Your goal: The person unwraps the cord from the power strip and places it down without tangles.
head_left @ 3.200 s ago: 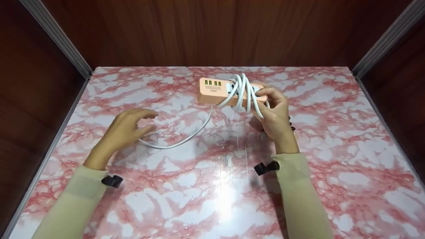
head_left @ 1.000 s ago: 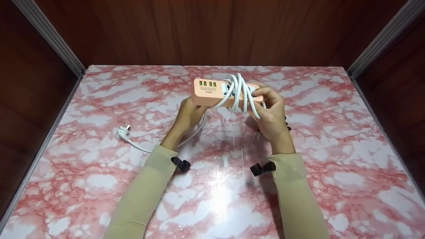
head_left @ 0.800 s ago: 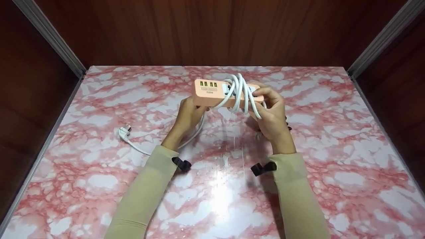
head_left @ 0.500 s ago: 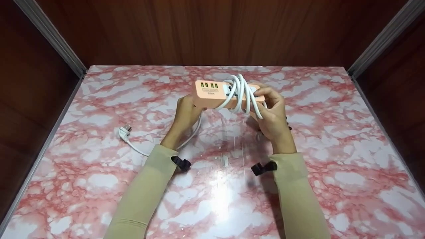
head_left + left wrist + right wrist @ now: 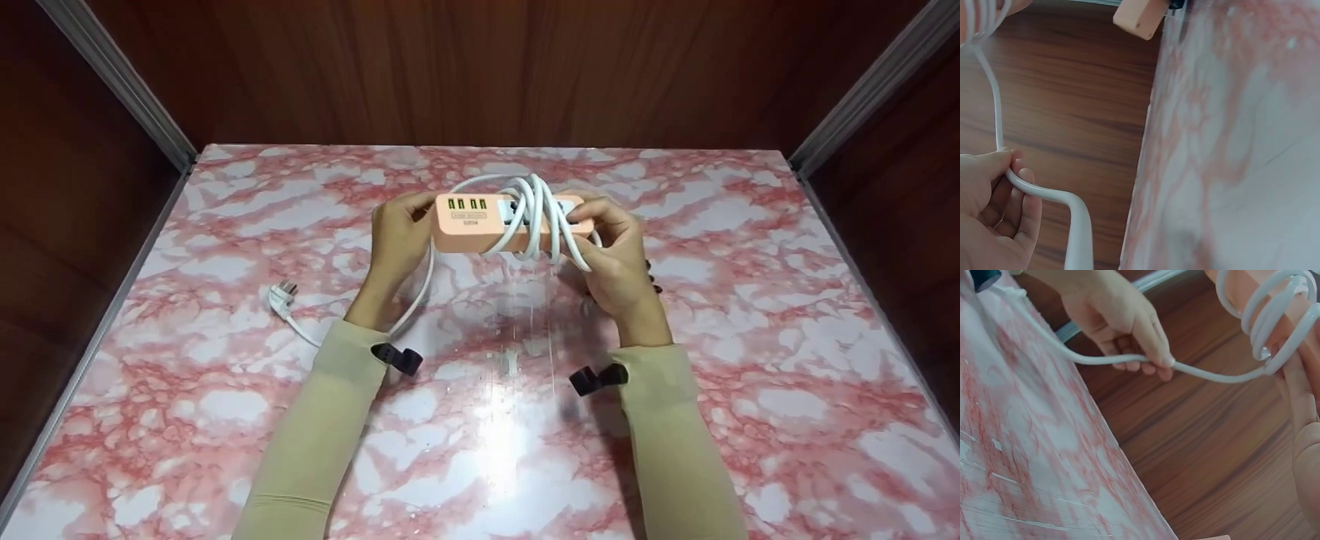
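Observation:
A peach power strip (image 5: 469, 225) with several USB ports is held above the table, face toward me. Its white cord (image 5: 532, 217) is wound several times around the strip's right half. My right hand (image 5: 621, 259) grips the strip's right end, thumb below and fingers over the sockets. My left hand (image 5: 397, 236) is beside the left end, its fingertips hidden behind the strip in the head view. The left wrist view shows the left hand (image 5: 996, 208) pinching the cord (image 5: 1079, 230) between thumb and fingers. From there the cord (image 5: 1219, 376) runs to the coils, seen in the right wrist view.
The cord's white plug (image 5: 280, 298) lies on the red-and-white marbled table (image 5: 480, 450), left of the left arm. Dark wood panels (image 5: 480, 75) enclose the back and both sides. Black wrist mounts (image 5: 598, 379) stick out from both sleeves.
Over the last seconds my left hand came from the left to the strip and the cord. Since half a second ago it has shifted left, and a cord loop now shows above the strip.

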A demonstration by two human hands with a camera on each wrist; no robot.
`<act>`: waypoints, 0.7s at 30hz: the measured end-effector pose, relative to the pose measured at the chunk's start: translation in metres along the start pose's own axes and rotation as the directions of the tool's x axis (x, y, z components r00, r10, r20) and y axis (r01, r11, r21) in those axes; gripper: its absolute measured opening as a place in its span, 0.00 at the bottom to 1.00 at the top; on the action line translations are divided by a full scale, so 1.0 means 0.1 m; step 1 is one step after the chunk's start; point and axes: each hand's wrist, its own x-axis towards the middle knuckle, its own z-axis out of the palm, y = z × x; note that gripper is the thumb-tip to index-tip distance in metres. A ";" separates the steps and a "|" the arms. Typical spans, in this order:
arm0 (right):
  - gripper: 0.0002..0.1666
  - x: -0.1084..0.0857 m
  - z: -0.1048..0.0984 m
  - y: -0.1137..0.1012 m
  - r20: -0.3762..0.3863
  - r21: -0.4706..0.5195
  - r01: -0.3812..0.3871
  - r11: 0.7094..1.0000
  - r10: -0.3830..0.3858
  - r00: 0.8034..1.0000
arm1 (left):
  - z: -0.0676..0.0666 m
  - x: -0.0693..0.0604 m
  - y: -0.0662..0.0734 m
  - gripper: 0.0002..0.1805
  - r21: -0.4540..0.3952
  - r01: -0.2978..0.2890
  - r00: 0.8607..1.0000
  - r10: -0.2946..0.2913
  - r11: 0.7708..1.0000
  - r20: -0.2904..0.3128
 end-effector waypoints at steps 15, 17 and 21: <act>0.10 0.00 0.03 0.04 -0.007 -0.016 -0.017 1.000 0.017 1.000 | -0.24 0.07 0.21 0.13 -0.035 -0.061 0.995 0.058 0.998 -0.084; 0.11 0.00 0.03 0.05 -0.011 -0.021 -0.023 1.000 0.023 1.000 | -0.27 0.07 0.25 0.12 -0.040 -0.080 0.992 0.076 0.996 -0.098; 0.14 0.00 0.03 0.07 -0.026 -0.042 -0.038 0.998 0.037 0.999 | -0.34 0.07 0.33 0.13 -0.071 -0.113 0.987 0.104 0.991 -0.119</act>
